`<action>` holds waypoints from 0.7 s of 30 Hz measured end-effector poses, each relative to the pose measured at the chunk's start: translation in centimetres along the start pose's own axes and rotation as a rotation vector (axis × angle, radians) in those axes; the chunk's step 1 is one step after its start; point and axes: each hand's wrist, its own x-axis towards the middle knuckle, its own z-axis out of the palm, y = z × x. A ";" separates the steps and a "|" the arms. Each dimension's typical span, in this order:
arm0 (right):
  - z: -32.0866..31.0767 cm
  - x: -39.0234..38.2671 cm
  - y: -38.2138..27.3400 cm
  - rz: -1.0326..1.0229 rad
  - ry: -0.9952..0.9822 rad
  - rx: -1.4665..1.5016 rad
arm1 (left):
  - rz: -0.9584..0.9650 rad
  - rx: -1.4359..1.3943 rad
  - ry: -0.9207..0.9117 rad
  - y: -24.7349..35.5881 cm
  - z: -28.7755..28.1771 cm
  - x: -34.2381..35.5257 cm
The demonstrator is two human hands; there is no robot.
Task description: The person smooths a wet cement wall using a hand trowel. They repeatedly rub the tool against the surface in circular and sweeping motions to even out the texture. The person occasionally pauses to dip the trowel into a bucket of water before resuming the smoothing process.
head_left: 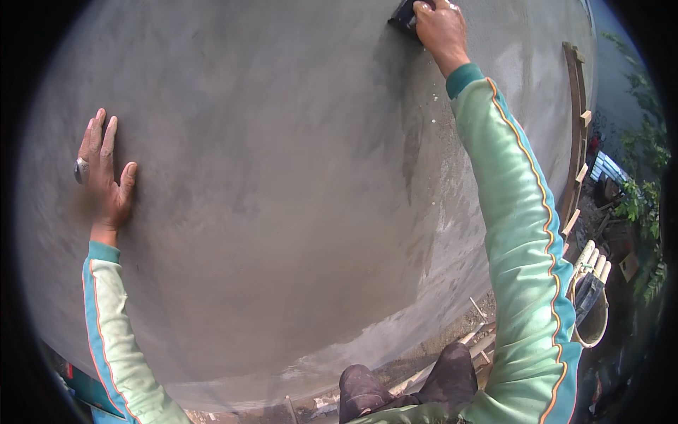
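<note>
Head view, right hand gripping dark tool, grey wall, left hand spread flat on it

The black tool, probably a float though cut off by the top edge, sits tilted at the wall's upper right, gripped in the right hand. The wall is grey and smoothed, darker across the middle, paler and patchy toward the lower right, with the left hand spread against its left side.
</note>
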 end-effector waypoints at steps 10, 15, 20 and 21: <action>3.9 -9.3 4.8 0.030 0.133 0.052 | 0.024 -0.110 0.035 -0.1 2.3 -0.9; 2.2 -34.4 8.5 0.404 0.063 0.206 | 0.055 -0.155 0.078 -0.8 2.2 0.1; 2.9 -59.2 6.8 1.341 0.102 0.669 | 0.058 -0.039 0.076 -0.1 2.8 0.6; 2.7 -59.9 6.6 1.435 0.118 0.624 | 0.045 -0.035 0.076 0.2 3.3 1.0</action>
